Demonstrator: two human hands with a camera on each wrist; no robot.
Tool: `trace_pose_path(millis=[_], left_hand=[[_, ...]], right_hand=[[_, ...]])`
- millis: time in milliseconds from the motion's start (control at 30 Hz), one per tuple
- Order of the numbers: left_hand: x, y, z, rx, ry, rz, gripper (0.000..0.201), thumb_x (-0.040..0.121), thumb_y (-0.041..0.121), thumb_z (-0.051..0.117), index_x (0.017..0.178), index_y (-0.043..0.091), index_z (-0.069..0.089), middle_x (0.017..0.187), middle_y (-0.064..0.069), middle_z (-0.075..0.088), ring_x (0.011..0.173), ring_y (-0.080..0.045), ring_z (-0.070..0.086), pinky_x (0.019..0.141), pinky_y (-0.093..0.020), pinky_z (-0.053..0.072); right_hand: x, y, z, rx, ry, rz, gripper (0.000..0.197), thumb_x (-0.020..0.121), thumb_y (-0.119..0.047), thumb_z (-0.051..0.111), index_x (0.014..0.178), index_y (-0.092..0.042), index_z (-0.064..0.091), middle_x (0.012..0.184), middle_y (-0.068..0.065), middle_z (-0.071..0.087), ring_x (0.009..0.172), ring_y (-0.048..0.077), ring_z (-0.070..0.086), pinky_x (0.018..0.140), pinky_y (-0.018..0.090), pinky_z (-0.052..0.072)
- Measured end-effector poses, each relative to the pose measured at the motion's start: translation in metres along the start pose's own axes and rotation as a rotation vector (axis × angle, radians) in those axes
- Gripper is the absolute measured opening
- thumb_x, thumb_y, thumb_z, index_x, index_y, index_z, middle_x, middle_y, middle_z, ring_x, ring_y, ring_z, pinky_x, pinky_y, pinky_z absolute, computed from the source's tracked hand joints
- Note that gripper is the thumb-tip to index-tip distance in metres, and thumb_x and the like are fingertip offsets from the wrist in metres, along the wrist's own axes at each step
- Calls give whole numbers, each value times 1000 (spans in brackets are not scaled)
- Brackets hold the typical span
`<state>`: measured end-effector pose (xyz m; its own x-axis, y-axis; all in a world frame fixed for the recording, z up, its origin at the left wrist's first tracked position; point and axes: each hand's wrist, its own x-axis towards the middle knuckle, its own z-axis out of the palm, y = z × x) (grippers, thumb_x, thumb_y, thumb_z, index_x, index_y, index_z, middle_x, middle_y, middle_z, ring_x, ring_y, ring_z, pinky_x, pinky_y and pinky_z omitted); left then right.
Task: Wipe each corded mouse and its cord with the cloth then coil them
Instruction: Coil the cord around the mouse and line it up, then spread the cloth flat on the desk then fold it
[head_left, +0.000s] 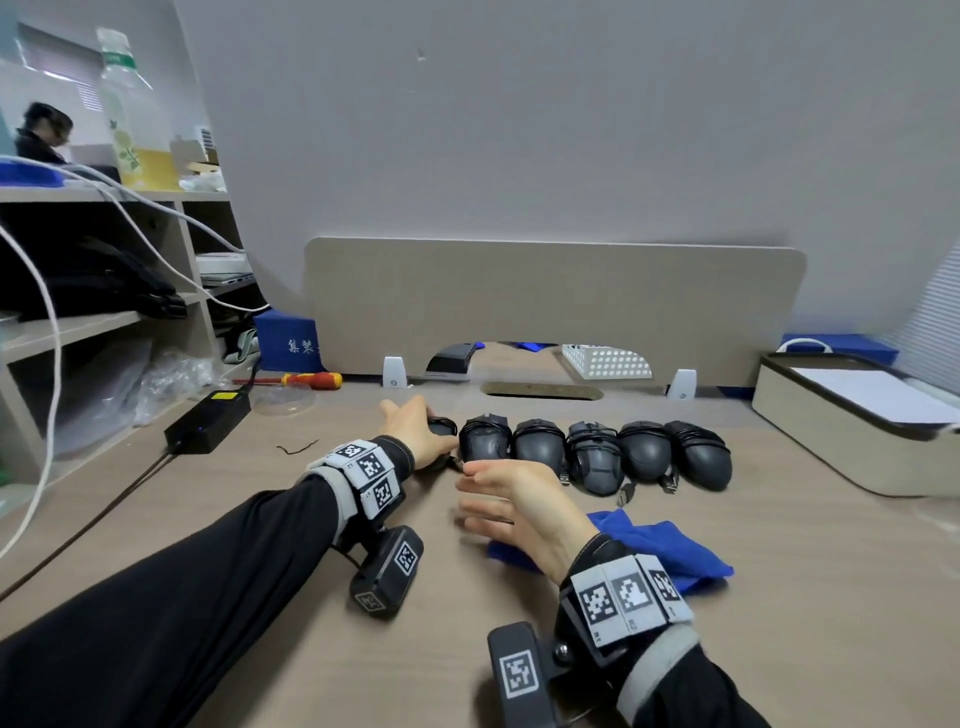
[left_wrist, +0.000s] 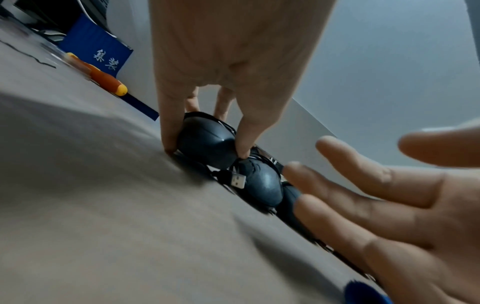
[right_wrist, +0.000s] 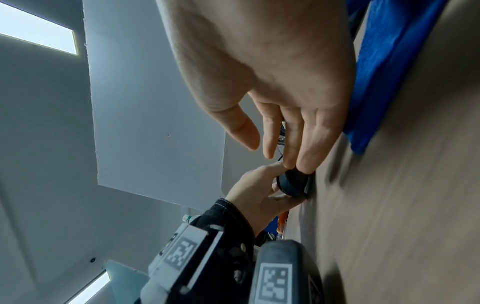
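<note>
Several black corded mice, each with its cord wound around it, lie in a row across the desk. My left hand grips the leftmost mouse at the row's left end. In the left wrist view, thumb and finger clamp the sides of this mouse, and a USB plug lies by the neighbouring mouse. My right hand hovers just in front of the row with straight fingers and holds nothing. The blue cloth lies crumpled on the desk under and right of that wrist.
A red and yellow screwdriver, a black power adapter and a blue box sit at the back left. A beige divider panel closes the desk's far edge. A lidded box stands at the right.
</note>
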<state>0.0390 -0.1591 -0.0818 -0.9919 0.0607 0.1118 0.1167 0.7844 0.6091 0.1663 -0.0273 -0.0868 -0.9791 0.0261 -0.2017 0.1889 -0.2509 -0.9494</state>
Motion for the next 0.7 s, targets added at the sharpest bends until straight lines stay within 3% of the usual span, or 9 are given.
trace_pose_path(millis=[200, 300, 400, 467, 500, 533, 600, 633, 700], left_hand=[[-3, 6, 0, -38, -31, 2, 59, 80, 28, 78, 127, 12, 47, 129, -13, 34, 93, -24, 48, 91, -27, 40], [-16, 5, 0, -26, -6, -49, 60, 79, 24, 77, 130, 16, 45, 131, -13, 35, 112, -34, 49, 101, -35, 42], [-34, 13, -9, 23, 94, 43, 36, 83, 18, 66, 117, 16, 54, 122, -11, 44, 113, -34, 48, 92, -33, 40], [-46, 24, -20, -31, 185, 182, 14, 83, 8, 59, 94, 16, 61, 102, -5, 55, 99, -28, 55, 77, -30, 42], [-51, 31, -24, -55, 165, 234, 13, 82, 5, 57, 85, 17, 62, 92, -3, 59, 91, -26, 58, 70, -28, 42], [-57, 39, -25, -70, 85, 266, 14, 81, 3, 58, 80, 17, 62, 87, -2, 63, 85, -24, 60, 64, -26, 44], [-69, 52, -19, -8, -192, 306, 10, 83, 7, 64, 84, 17, 65, 92, -6, 69, 80, -21, 63, 59, -25, 48], [-77, 59, -13, 46, -341, 321, 12, 84, 10, 68, 93, 17, 66, 101, -7, 70, 81, -20, 64, 60, -27, 52], [-91, 68, 1, 104, -583, 382, 40, 83, 11, 75, 120, 15, 62, 122, -6, 64, 95, -18, 63, 73, -28, 54]], right_hand=[[3, 1, -3, 19, 52, 4, 21, 96, -5, 52, 109, -5, 69, 115, 19, 70, 83, 23, 66, 65, 31, 59], [-1, -9, -3, 36, 69, 8, 20, 96, -4, 50, 105, -6, 68, 110, 17, 70, 80, 23, 66, 64, 29, 57], [-16, -32, -16, 85, 84, -54, 20, 96, -5, 50, 107, -5, 67, 103, 15, 69, 81, 25, 67, 69, 31, 56], [-25, -52, -34, -6, 141, -92, 20, 96, -6, 52, 109, -3, 67, 102, 14, 69, 79, 24, 66, 66, 30, 57], [-30, -61, -46, -117, 175, -101, 20, 96, -7, 53, 109, 0, 66, 100, 15, 67, 75, 22, 64, 61, 28, 55], [-35, -69, -59, -283, 205, -97, 21, 94, -8, 55, 109, 3, 65, 95, 14, 65, 71, 21, 60, 59, 26, 51], [-46, -81, -78, -743, 215, -33, 21, 90, -11, 60, 108, -1, 66, 89, 11, 59, 74, 21, 53, 64, 28, 45], [-51, -84, -85, -982, 180, 23, 22, 89, -14, 64, 108, -5, 67, 90, 9, 60, 80, 21, 54, 69, 28, 46], [-61, -79, -90, -1309, 47, 107, 32, 86, -22, 72, 117, -14, 67, 100, 1, 62, 92, 17, 56, 75, 24, 47]])
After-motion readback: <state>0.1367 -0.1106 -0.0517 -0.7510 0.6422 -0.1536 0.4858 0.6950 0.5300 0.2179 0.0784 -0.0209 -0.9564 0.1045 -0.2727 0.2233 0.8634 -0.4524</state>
